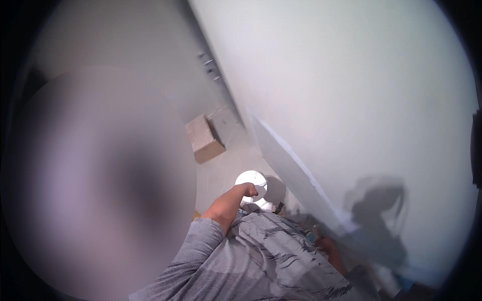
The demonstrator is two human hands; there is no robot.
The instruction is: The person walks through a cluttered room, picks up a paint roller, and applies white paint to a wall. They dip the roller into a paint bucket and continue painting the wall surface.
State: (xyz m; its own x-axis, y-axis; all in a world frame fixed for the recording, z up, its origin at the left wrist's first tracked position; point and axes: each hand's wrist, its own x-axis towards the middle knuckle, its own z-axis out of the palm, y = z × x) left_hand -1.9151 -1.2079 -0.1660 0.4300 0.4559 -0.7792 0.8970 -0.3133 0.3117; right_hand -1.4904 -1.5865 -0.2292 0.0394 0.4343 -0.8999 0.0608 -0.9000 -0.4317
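Matt painted wall (351,75), brown cardboard box (204,139), glossy white bucket (252,181).

A cardboard box (204,139) sits on the tiled floor (221,173) beside a white wall (341,90).

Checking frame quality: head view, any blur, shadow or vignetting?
Head view: large blurred oval covers the left half; dark fisheye vignette at the rim; wall evenly lit, with a soft shadow on it; left hand fairly sharp, right hand dim.

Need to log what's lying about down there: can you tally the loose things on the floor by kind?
White bucket, which the left hand reaches into or touches: 1
Cardboard box: 1
Total: 2
Smaller bits near the right hand are too blurred to count.
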